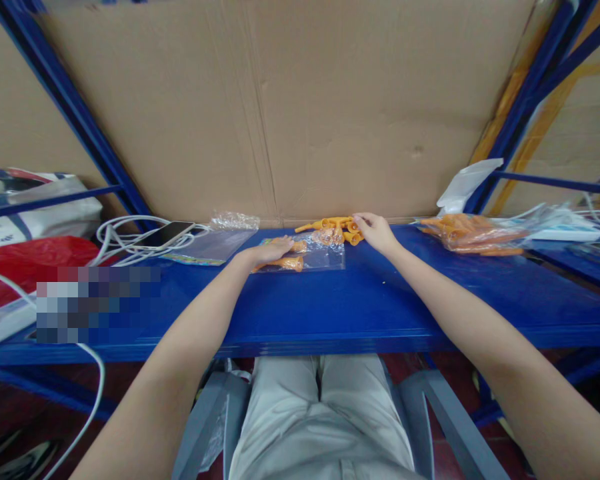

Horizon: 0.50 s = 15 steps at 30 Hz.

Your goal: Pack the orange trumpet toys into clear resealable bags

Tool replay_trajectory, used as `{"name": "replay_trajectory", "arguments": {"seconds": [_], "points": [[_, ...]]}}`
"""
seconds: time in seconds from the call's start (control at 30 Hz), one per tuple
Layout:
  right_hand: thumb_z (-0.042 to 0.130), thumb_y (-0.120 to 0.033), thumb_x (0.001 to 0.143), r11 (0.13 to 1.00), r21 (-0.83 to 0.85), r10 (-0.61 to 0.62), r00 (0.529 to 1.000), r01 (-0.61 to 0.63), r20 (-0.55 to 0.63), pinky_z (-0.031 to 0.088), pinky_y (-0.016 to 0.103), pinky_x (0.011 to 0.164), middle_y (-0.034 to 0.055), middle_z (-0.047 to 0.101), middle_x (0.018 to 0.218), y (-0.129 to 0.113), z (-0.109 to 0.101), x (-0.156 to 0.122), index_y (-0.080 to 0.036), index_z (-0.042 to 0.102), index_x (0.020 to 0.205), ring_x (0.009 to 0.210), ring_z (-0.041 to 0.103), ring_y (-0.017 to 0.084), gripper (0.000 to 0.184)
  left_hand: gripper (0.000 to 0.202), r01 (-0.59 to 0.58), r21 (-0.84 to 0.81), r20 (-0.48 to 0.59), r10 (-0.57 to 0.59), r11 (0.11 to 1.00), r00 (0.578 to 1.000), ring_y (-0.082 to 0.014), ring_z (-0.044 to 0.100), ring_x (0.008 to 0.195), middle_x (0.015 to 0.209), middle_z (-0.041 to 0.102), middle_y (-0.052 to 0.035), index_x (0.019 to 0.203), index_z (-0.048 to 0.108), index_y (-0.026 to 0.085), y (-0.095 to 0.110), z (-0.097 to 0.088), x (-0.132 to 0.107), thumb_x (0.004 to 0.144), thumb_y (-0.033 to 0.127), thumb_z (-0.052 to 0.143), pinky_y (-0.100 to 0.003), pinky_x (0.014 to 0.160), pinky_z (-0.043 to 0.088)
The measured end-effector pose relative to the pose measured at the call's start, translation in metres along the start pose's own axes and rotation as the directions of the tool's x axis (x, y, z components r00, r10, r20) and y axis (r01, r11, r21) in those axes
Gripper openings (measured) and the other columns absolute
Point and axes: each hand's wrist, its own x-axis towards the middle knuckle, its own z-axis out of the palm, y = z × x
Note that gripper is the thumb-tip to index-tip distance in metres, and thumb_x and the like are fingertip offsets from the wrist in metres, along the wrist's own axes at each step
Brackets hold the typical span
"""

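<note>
We are resting our left hand (273, 251), fingers flat, on the clear bag (326, 257); behind the bag, our right hand (376, 231), fingers curled, is touching orange pieces (333, 231), grip unclear.

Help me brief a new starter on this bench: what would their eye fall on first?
The small heap of bright orange plastic funnel-shaped pieces at the back middle of the blue metal shelf, touched by the fingertips of the right hand. Next, the left hand lying flat on a clear plastic bag holding a few more such pieces, just left of the heap. Behind everything stands a big brown cardboard sheet.
</note>
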Motion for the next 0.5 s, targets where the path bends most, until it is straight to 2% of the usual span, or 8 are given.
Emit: {"name": "replay_trajectory", "arguments": {"seconds": [0.1,0.2,0.33,0.4,0.5], "points": [[0.051,-0.024,0.087,0.959,-0.284,-0.023,0.999,0.008,-0.049,0.044,0.045,0.103,0.0154,0.061,0.130,0.011,-0.013,0.000,-0.012,0.064,0.122,0.123,0.055,0.028,0.039,0.068,0.043,0.006,0.021,-0.043,0.999,0.999,-0.0208,0.018,0.147,0.159,0.019,-0.0015,0.152,0.027,0.022,-0.013,-0.002,0.002,0.094,0.054,0.014,-0.035,0.118,0.018],[0.053,-0.025,0.086,0.881,-0.471,0.092,0.994,-0.050,0.065,0.039,0.056,0.105,0.0121,0.052,0.142,0.016,-0.018,-0.005,-0.019,0.059,0.131,0.132,0.046,0.032,0.046,0.068,0.027,0.040,0.022,-0.028,0.999,0.999,-0.0195,0.017,0.147,0.160,0.019,-0.0038,0.152,0.028,0.019,-0.018,-0.002,0.006,0.095,0.052,0.013,-0.034,0.118,0.017],[0.057,-0.029,0.085,0.806,-0.587,0.272,0.929,-0.077,0.252,0.032,0.065,0.106,0.0066,0.050,0.145,0.018,-0.017,-0.009,-0.029,0.054,0.136,0.132,0.045,0.035,0.051,0.068,0.018,0.092,0.018,-0.019,0.996,1.000,-0.0193,0.017,0.147,0.159,0.021,-0.0059,0.151,0.029,0.016,-0.019,0.000,0.010,0.095,0.051,0.013,-0.034,0.118,0.015],[0.057,-0.030,0.085,0.786,-0.612,0.311,0.912,-0.089,0.267,0.030,0.065,0.108,0.0081,0.049,0.146,0.019,-0.016,-0.009,-0.027,0.049,0.140,0.133,0.045,0.035,0.056,0.068,0.012,0.105,0.012,-0.014,0.994,1.000,-0.0195,0.019,0.147,0.159,0.022,-0.0052,0.151,0.029,0.018,-0.020,0.001,0.012,0.095,0.052,0.013,-0.035,0.118,0.016],[0.054,-0.031,0.086,0.774,-0.628,0.316,0.911,-0.086,0.265,0.030,0.064,0.108,0.0101,0.046,0.147,0.019,-0.016,-0.009,-0.025,0.045,0.143,0.133,0.044,0.035,0.058,0.069,0.002,0.108,0.009,-0.003,0.994,1.000,-0.0194,0.020,0.147,0.159,0.023,-0.0048,0.152,0.029,0.018,-0.022,0.002,0.012,0.095,0.054,0.013,-0.034,0.118,0.017]]}}
